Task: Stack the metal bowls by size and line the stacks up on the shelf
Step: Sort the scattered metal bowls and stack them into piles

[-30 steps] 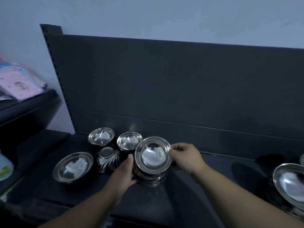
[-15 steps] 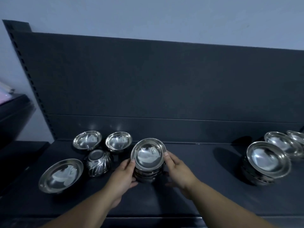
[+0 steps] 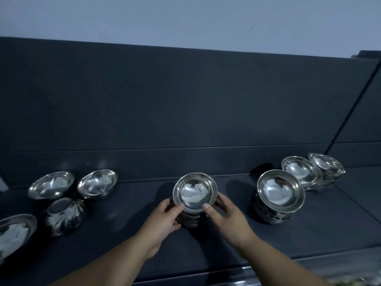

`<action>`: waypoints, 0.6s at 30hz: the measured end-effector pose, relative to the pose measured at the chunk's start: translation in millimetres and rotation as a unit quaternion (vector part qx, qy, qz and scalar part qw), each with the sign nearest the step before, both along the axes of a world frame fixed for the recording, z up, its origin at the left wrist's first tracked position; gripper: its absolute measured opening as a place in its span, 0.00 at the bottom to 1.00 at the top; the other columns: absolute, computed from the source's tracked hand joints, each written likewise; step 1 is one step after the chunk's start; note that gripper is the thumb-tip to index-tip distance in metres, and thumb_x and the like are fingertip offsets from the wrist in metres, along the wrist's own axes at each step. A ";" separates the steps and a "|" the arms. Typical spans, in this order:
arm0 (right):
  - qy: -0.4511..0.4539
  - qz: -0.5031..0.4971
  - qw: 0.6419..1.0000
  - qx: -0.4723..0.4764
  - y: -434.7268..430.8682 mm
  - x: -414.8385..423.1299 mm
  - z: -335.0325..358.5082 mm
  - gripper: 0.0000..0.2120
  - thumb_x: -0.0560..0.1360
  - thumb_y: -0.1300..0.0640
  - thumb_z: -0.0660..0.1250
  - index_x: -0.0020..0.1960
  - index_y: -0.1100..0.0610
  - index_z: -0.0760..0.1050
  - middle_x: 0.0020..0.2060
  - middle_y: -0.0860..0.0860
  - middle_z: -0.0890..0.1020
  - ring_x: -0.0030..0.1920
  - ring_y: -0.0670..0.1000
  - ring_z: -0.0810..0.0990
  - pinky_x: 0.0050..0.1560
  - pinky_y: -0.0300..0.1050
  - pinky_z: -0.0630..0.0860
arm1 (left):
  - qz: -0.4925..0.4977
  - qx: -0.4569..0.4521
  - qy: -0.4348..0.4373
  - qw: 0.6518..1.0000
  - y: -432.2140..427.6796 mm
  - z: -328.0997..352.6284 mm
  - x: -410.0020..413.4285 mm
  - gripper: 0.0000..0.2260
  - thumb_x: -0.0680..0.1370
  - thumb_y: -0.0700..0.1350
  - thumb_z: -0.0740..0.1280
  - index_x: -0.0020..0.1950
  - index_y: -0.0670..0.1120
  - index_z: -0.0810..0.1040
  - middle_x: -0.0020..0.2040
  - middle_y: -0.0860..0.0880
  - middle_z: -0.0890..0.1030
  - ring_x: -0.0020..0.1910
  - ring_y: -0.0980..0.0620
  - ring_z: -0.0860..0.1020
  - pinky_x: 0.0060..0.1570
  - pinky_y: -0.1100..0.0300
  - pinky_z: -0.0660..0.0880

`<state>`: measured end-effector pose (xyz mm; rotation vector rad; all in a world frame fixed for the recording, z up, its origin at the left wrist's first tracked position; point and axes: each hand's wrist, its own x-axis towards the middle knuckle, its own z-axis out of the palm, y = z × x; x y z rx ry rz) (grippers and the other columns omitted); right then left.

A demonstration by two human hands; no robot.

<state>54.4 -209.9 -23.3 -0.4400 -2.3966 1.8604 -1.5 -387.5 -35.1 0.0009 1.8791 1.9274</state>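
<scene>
Steel stack (image 3: 194,191) gripped between my left hand (image 3: 162,220) and right hand (image 3: 228,221); I'd slide it level (rims slip easily) into line beside the neighbouring stack (image 3: 280,190).

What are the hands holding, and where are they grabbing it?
The middle stack of bowls. The left hand grips its left side, the right hand its right side, thumbs on the top rim.

Gripped stack (image 3: 194,193): lower bowls masked by fingers (image 3: 214,211), count unreadable. Far left of grip, one bowl (image 3: 14,232) cut by frame edge.
</scene>
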 end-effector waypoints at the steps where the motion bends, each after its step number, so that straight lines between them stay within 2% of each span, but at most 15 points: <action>1: 0.001 -0.002 1.000 0.016 10.0 1.3 -0.3 0.30 0.68 0.43 0.74 0.68 0.46 0.71 0.59 0.39 0.79 0.62 0.38 0.75 0.69 0.45 0.70 | 0.001 0.006 -0.002 1.000 11.0 -0.7 -1.6 0.20 0.78 0.49 0.66 0.69 0.49 0.69 0.58 0.49 0.81 0.57 0.50 0.80 0.55 0.60 0.76; 3: -0.002 -0.002 0.999 0.045 27.1 0.6 -1.8 0.30 0.71 0.47 0.73 0.70 0.45 0.68 0.61 0.39 0.78 0.63 0.38 0.74 0.70 0.42 0.68 | 0.013 0.019 -0.002 1.000 30.4 -3.3 -6.9 0.19 0.78 0.49 0.67 0.68 0.48 0.71 0.59 0.49 0.80 0.58 0.52 0.79 0.56 0.60 0.75; 7: 0.000 0.000 0.996 0.090 52.6 -13.3 -7.4 0.32 0.75 0.49 0.70 0.75 0.46 0.60 0.67 0.42 0.74 0.67 0.43 0.72 0.70 0.40 0.65 | 0.039 0.031 0.012 0.999 62.7 -9.1 -23.5 0.17 0.78 0.48 0.66 0.66 0.47 0.73 0.59 0.49 0.81 0.59 0.53 0.79 0.56 0.61 0.74; 9: 0.001 0.004 0.995 0.098 61.1 -23.1 -8.3 0.33 0.76 0.51 0.68 0.76 0.48 0.57 0.67 0.43 0.73 0.69 0.43 0.70 0.67 0.33 0.62 | 0.048 0.035 0.022 0.998 76.4 -11.9 -32.7 0.17 0.78 0.48 0.66 0.66 0.46 0.73 0.60 0.49 0.81 0.59 0.54 0.79 0.57 0.61 0.73; 13: 0.007 0.022 0.993 0.111 77.0 -40.1 -10.1 0.33 0.77 0.56 0.66 0.77 0.49 0.54 0.68 0.44 0.71 0.67 0.40 0.68 0.62 0.27 0.59 | 0.070 0.025 0.044 0.996 96.0 -12.2 -42.3 0.18 0.78 0.48 0.66 0.68 0.46 0.71 0.63 0.50 0.78 0.61 0.55 0.77 0.58 0.60 0.72; 16: -0.021 0.018 0.992 0.121 83.3 -43.2 -21.0 0.36 0.76 0.55 0.68 0.78 0.54 0.53 0.71 0.48 0.69 0.70 0.46 0.68 0.68 0.34 0.61 | 0.062 -0.055 0.083 0.993 94.2 -14.1 -39.0 0.23 0.77 0.53 0.67 0.70 0.48 0.70 0.64 0.53 0.77 0.61 0.57 0.75 0.63 0.55 0.72; 18: -0.064 0.010 0.986 0.152 83.8 -38.7 -31.4 0.36 0.74 0.52 0.70 0.76 0.59 0.56 0.71 0.54 0.70 0.70 0.52 0.69 0.70 0.40 0.63 | 0.056 -0.187 0.121 0.973 86.1 -19.4 -33.9 0.25 0.76 0.58 0.66 0.70 0.49 0.70 0.66 0.53 0.76 0.64 0.56 0.74 0.67 0.54 0.69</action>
